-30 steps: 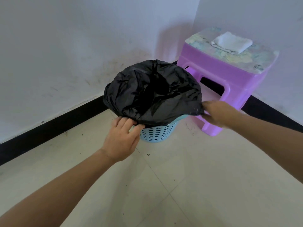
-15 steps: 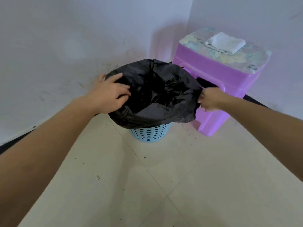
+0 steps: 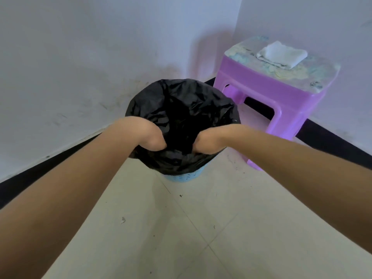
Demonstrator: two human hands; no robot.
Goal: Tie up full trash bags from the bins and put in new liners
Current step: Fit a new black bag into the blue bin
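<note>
A black liner bag is draped over a small light-blue slotted bin that stands on the floor in the room's corner. Only the bin's lower wall shows below the bag. My left hand and my right hand both reach down into the bag's mouth at its near side. Their wrists bend over the near rim and the fingers are hidden inside the dark bag, so whether they grip the plastic does not show.
A purple plastic stool stands just right of the bin against the wall, with a folded white cloth on its patterned top. White walls with a black skirting close the corner. Pale floor tiles lie in front.
Both hands have left the bag's outer rim, the left from the far left edge and the right from the right edge, and have plunged into its mouth. The bag now sits lower on the bin.
</note>
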